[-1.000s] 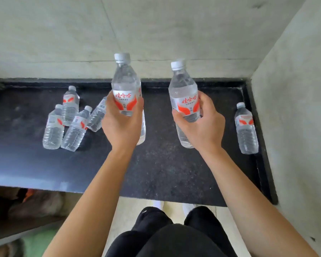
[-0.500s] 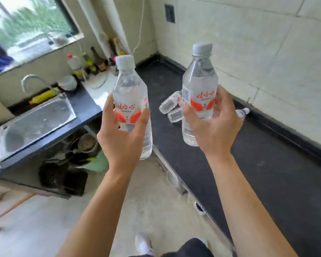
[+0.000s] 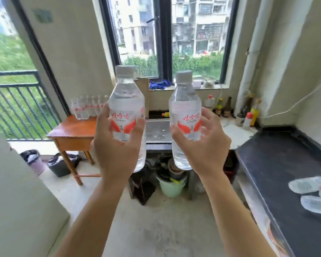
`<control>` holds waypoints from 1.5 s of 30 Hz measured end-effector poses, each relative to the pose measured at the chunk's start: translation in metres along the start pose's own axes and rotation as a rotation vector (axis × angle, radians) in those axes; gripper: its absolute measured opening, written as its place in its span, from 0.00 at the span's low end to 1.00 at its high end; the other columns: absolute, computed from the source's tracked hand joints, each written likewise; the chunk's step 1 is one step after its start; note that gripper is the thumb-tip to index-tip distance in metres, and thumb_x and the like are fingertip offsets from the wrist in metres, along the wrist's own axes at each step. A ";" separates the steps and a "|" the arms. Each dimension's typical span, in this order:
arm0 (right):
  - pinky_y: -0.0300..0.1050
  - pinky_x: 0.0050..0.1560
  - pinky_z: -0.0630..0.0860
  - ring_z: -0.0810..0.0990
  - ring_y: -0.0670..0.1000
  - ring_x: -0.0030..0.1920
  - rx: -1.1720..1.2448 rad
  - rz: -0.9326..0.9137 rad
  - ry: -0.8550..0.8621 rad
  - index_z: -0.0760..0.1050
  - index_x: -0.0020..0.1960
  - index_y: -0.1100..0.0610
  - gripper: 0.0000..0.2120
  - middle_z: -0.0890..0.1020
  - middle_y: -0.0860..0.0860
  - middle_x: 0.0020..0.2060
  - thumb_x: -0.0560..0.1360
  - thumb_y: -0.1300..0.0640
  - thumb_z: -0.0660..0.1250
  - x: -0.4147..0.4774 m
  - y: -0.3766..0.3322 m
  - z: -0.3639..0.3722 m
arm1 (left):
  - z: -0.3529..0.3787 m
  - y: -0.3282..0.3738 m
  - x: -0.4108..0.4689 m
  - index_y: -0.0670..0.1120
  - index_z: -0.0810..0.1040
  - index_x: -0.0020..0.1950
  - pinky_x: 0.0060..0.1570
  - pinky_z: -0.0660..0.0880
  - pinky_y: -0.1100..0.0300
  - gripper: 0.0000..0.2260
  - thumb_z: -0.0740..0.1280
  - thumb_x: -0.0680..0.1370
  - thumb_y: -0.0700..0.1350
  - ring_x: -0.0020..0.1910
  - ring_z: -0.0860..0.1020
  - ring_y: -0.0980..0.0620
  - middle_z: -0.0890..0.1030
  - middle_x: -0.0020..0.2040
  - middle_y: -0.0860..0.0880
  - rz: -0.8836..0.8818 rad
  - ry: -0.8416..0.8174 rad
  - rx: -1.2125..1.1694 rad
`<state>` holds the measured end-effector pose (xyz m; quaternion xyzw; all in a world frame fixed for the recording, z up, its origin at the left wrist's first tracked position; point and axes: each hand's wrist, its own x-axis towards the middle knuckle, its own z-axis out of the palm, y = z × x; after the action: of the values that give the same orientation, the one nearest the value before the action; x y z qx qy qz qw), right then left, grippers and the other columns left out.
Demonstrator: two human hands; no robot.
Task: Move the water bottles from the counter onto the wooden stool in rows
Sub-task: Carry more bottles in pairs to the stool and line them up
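My left hand (image 3: 115,151) grips one clear water bottle (image 3: 126,102) with a red-and-white label, held upright in front of me. My right hand (image 3: 206,145) grips a second upright bottle (image 3: 185,108) of the same kind. The wooden stool (image 3: 70,134) stands ahead on the left by the balcony door. A row of several bottles (image 3: 87,108) stands along the stool's far edge. On the black counter (image 3: 278,164) at my right, two bottles (image 3: 309,193) lie on their sides.
A steel sink (image 3: 157,130) sits straight ahead under the window, with sauce bottles (image 3: 226,106) on its right. Buckets and pots (image 3: 170,180) crowd the floor under the sink. Bins with black bags (image 3: 44,164) stand beside the stool. A pale wall (image 3: 17,201) is near left.
I have turned left, away from the counter, with a bottle in each hand. The counter now lies at my right, and the stool and window have come into sight ahead.
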<state>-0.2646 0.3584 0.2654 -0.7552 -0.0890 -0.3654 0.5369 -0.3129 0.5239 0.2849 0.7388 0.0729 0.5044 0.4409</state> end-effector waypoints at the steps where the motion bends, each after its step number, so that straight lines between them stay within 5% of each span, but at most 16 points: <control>1: 0.36 0.51 0.79 0.81 0.36 0.47 0.002 -0.018 -0.028 0.75 0.64 0.48 0.32 0.81 0.35 0.47 0.65 0.38 0.79 -0.003 -0.013 0.030 | -0.017 -0.014 0.016 0.51 0.73 0.71 0.47 0.78 0.61 0.29 0.75 0.72 0.58 0.47 0.80 0.59 0.79 0.48 0.63 0.013 0.030 0.034; 4: 0.26 0.48 0.76 0.82 0.36 0.46 0.062 -0.043 -0.104 0.75 0.63 0.49 0.32 0.85 0.41 0.49 0.65 0.37 0.79 -0.014 -0.045 0.109 | -0.059 -0.056 0.059 0.50 0.74 0.70 0.47 0.75 0.71 0.29 0.75 0.73 0.57 0.47 0.79 0.67 0.78 0.50 0.66 0.019 0.096 0.066; 8: 0.18 0.45 0.69 0.81 0.37 0.45 0.101 -0.089 -0.185 0.77 0.63 0.54 0.32 0.86 0.46 0.50 0.65 0.40 0.80 -0.025 -0.068 0.191 | -0.098 -0.112 0.099 0.51 0.72 0.71 0.49 0.75 0.70 0.31 0.74 0.72 0.60 0.53 0.81 0.58 0.82 0.59 0.55 -0.027 0.166 0.127; 16: 0.30 0.44 0.77 0.81 0.38 0.47 0.130 -0.092 -0.278 0.76 0.64 0.54 0.34 0.86 0.47 0.53 0.66 0.37 0.79 -0.012 -0.044 0.358 | -0.099 -0.236 0.179 0.50 0.73 0.70 0.54 0.81 0.55 0.31 0.74 0.71 0.60 0.54 0.82 0.53 0.82 0.61 0.52 -0.073 0.245 0.227; 19: 0.40 0.42 0.82 0.81 0.38 0.45 0.166 -0.089 -0.245 0.76 0.63 0.54 0.33 0.86 0.45 0.50 0.66 0.37 0.79 0.010 -0.025 0.428 | -0.080 -0.288 0.224 0.49 0.74 0.70 0.51 0.80 0.60 0.30 0.74 0.71 0.58 0.52 0.82 0.55 0.83 0.59 0.52 -0.059 0.237 0.243; 26: 0.41 0.45 0.80 0.85 0.47 0.47 0.170 -0.037 -0.235 0.76 0.63 0.53 0.33 0.86 0.48 0.51 0.65 0.38 0.79 0.085 0.003 0.584 | -0.039 -0.395 0.347 0.59 0.71 0.65 0.48 0.80 0.57 0.28 0.77 0.68 0.58 0.47 0.82 0.61 0.81 0.49 0.63 -0.117 0.195 0.272; 32: 0.53 0.43 0.83 0.86 0.47 0.46 0.140 0.004 -0.269 0.76 0.63 0.52 0.33 0.85 0.43 0.50 0.64 0.38 0.78 0.110 0.007 0.700 | -0.038 -0.476 0.429 0.54 0.72 0.62 0.42 0.76 0.64 0.28 0.78 0.65 0.53 0.44 0.81 0.61 0.81 0.47 0.61 -0.187 0.266 0.247; 35: 0.53 0.44 0.83 0.85 0.45 0.46 0.127 0.003 -0.300 0.76 0.63 0.52 0.32 0.81 0.38 0.48 0.64 0.39 0.79 0.112 0.011 0.758 | -0.038 -0.525 0.467 0.56 0.71 0.61 0.42 0.77 0.66 0.28 0.79 0.64 0.52 0.44 0.81 0.62 0.81 0.47 0.60 -0.223 0.270 0.200; 39: 0.50 0.45 0.83 0.86 0.47 0.47 0.067 -0.012 -0.291 0.76 0.62 0.51 0.32 0.86 0.44 0.50 0.64 0.37 0.77 0.113 0.018 0.840 | -0.036 -0.601 0.523 0.53 0.71 0.64 0.45 0.82 0.55 0.31 0.81 0.65 0.49 0.46 0.84 0.56 0.83 0.51 0.52 -0.259 0.227 0.161; 45: 0.43 0.47 0.80 0.85 0.46 0.46 -0.045 0.047 -0.237 0.76 0.62 0.51 0.32 0.84 0.42 0.48 0.64 0.40 0.80 0.130 0.018 0.962 | -0.030 -0.706 0.618 0.54 0.71 0.66 0.46 0.82 0.51 0.33 0.81 0.66 0.53 0.45 0.83 0.61 0.82 0.49 0.59 -0.275 0.090 0.135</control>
<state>0.2765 1.1601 0.1859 -0.8068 -0.1259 -0.2630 0.5138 0.1974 1.3071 0.1964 0.7265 0.2267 0.4658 0.4515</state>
